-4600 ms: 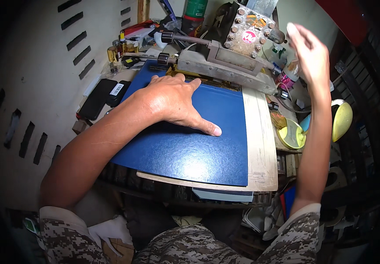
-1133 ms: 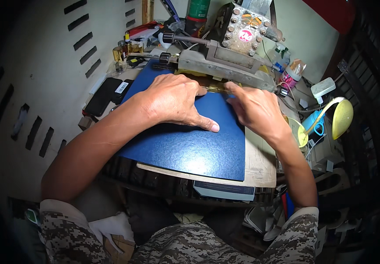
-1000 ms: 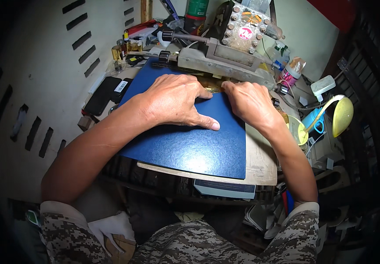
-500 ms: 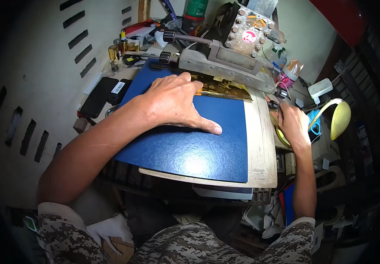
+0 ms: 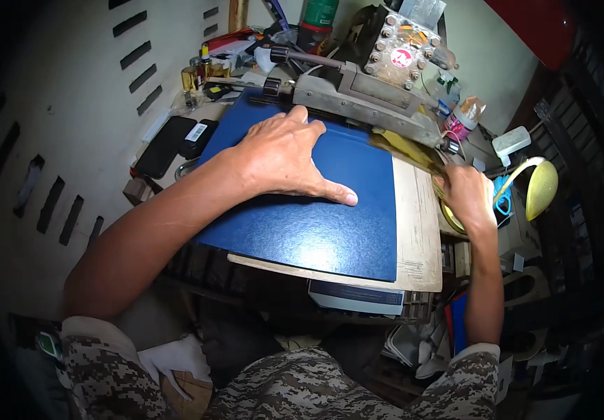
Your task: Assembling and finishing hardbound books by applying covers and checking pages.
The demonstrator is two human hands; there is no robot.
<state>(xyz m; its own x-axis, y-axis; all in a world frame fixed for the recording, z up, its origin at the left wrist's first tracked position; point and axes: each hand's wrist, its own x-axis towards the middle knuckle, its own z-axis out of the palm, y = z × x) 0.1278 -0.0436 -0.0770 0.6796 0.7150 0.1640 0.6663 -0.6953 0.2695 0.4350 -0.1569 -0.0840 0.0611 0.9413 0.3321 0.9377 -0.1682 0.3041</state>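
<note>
A dark blue hardcover board (image 5: 302, 238) lies on a pale wooden board (image 5: 419, 245) beneath a grey metal press head (image 5: 358, 103). My left hand (image 5: 284, 157) rests on the blue board, thumb spread away from the fingers, holding nothing; some fingertips are hidden near the press. Off the board's right edge, my right hand (image 5: 468, 196) is closed on the end of a gold foil strip (image 5: 410, 150). That strip slants from under the press head toward my right hand and looks blurred. A faint straight line shows on the blue board where the foil lay.
Left of the board lie a black phone (image 5: 165, 147) and a smaller dark device with a label (image 5: 195, 140). Small bottles (image 5: 193, 77) stand behind them. To the right are a yellow lamp (image 5: 541, 190), a white adapter (image 5: 512, 141) and a pink container (image 5: 461, 119).
The gold foil has been drawn off the blue board to the right and now bunches near my right hand. My left hand stays spread on the board. The view has shifted slightly.
</note>
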